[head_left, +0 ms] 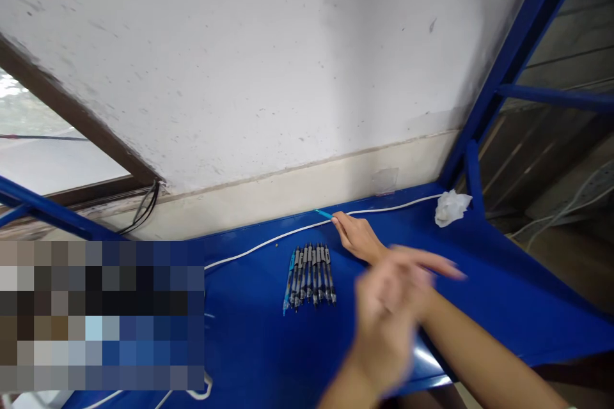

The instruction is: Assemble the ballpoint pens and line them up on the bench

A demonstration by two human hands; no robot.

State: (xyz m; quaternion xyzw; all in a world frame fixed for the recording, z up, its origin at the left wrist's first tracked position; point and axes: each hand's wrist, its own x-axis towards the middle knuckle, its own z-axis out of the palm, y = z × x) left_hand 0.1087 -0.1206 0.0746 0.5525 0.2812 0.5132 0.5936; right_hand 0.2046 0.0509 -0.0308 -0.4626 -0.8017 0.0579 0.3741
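My right hand (pixel 359 236) reaches toward the wall edge of the blue table (pixel 240 345), closed around a light-blue pen (pixel 324 213) whose tip end sticks out to the left. Nearer the camera, my left hand (pixel 391 307) passes over my right forearm, blurred by motion. At least one of its fingers stretches out to the right, and I see nothing held in it. Left of both hands lies a row of pens (pixel 314 273) side by side: a blue one (pixel 289 281) at the left end, the others dark with grey upper parts.
A white cable (pixel 268 243) runs along the back of the table beside the wall. Crumpled white tissue (pixel 451 208) lies at the back right. Blue metal frame posts (pixel 508 64) rise at the right. A pixelated block covers the lower left.
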